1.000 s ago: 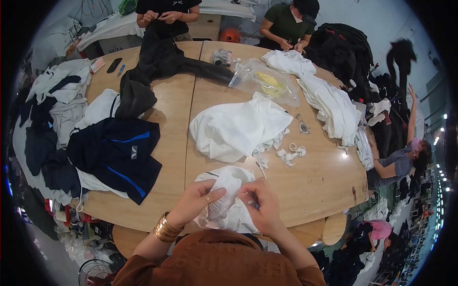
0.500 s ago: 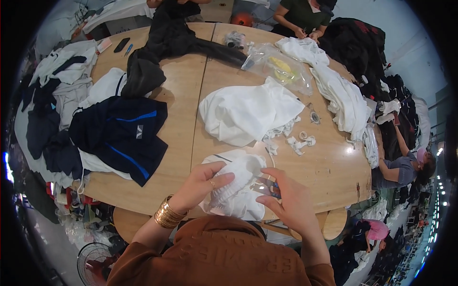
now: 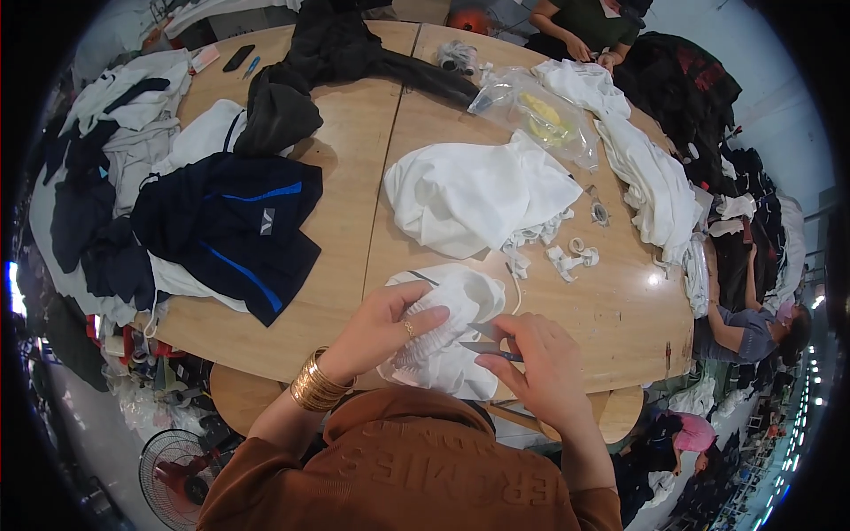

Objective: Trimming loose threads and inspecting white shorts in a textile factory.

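Observation:
My left hand, with gold bangles at the wrist, pinches a white garment along its gathered, elastic-looking edge. The garment lies bunched at the table's near edge, partly under that hand. In my right hand is a pair of thread snips with a bluish grip, held between thumb and fingers. Its two blades stand apart and point left at the garment's right side. Whether a blade touches the fabric, I cannot tell. A thin white cord lies just beyond the garment.
Beyond my hands lies a white cloth piece, with white scraps beside it. Navy shorts and piled clothes cover the left. Farther off are a clear plastic bag and a dark garment. Co-workers sit around.
The view has shifted slightly, so the table's contents sit farther right and higher. My right hand has turned the snips, and their blades now show more plainly. My left hand keeps its hold.

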A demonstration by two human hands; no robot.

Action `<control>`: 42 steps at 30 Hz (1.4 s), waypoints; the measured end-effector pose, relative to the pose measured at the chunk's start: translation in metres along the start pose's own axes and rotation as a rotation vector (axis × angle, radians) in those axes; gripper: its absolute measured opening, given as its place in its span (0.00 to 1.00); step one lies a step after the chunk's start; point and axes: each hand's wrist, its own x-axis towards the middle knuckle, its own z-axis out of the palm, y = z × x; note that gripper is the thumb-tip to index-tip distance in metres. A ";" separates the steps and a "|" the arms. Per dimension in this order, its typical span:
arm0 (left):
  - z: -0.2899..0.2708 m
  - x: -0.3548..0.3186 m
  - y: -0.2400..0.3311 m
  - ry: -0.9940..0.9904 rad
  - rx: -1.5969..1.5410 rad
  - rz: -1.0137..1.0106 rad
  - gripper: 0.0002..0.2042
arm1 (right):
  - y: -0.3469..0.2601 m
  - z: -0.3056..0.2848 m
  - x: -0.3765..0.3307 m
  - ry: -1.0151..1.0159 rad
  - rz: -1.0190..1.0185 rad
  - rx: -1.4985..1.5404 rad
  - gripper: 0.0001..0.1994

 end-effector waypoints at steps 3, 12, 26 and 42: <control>-0.001 0.001 -0.001 0.026 0.001 0.013 0.11 | 0.004 0.009 -0.003 0.036 -0.036 0.029 0.14; -0.002 -0.002 0.001 -0.039 -0.033 -0.017 0.11 | 0.003 0.008 0.001 0.082 -0.068 -0.053 0.13; -0.001 -0.003 0.007 -0.103 -0.005 -0.022 0.11 | 0.001 0.009 0.002 0.063 -0.074 -0.061 0.11; 0.000 -0.003 0.006 -0.171 0.161 0.019 0.12 | 0.009 0.018 0.011 -0.124 0.383 0.811 0.15</control>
